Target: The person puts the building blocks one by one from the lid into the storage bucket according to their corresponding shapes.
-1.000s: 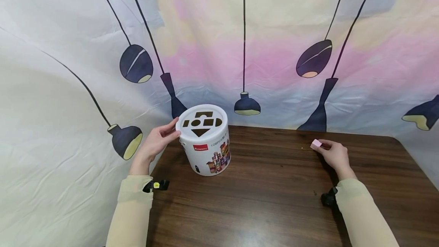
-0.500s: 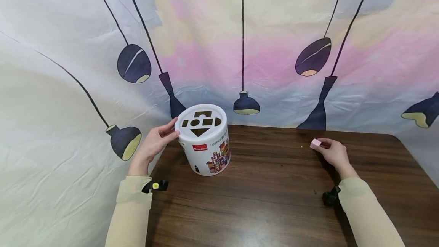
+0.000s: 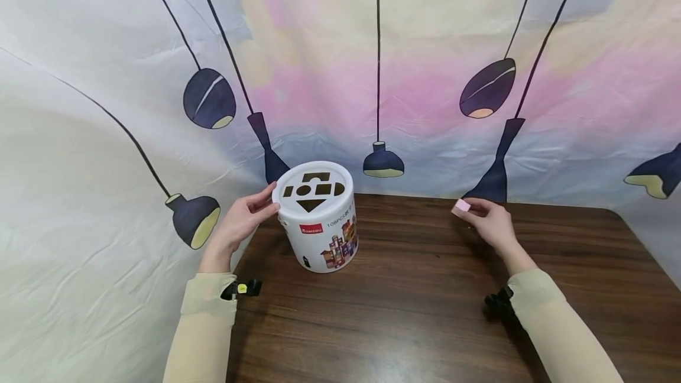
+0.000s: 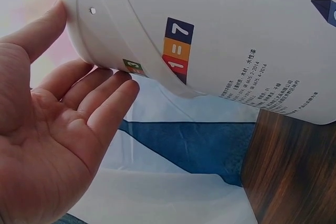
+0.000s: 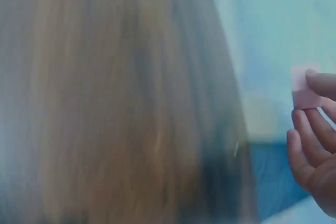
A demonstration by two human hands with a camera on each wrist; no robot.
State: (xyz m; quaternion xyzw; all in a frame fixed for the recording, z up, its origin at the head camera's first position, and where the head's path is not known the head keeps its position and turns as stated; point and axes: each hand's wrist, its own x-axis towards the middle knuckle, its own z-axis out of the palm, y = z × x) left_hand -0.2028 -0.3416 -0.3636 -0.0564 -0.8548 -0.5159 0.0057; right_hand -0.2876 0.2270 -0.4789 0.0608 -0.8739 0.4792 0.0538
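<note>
A white cylindrical toy tub [image 3: 319,217] with shape holes cut in its lid [image 3: 313,188] stands on the brown wooden table [image 3: 425,300] at the far left. My left hand [image 3: 242,220] rests flat against the tub's [image 4: 210,30] left side, fingers [image 4: 100,90] straight and touching its rim. My right hand [image 3: 486,220] is raised over the far middle of the table and pinches a small pink block [image 3: 460,206] between thumb and fingers. The right wrist view is blurred, but the pink block [image 5: 304,88] shows at my fingertips [image 5: 310,129].
A printed cloth backdrop [image 3: 372,75] with dark lamp drawings hangs right behind the table and wraps round its left side. The table's far right corner [image 3: 612,214] is rounded. Black wrist straps [image 3: 245,287] sit on both sleeves.
My right hand has lifted the pink block off the table and carried it left, toward the tub. The left hand and the tub have stayed where they were.
</note>
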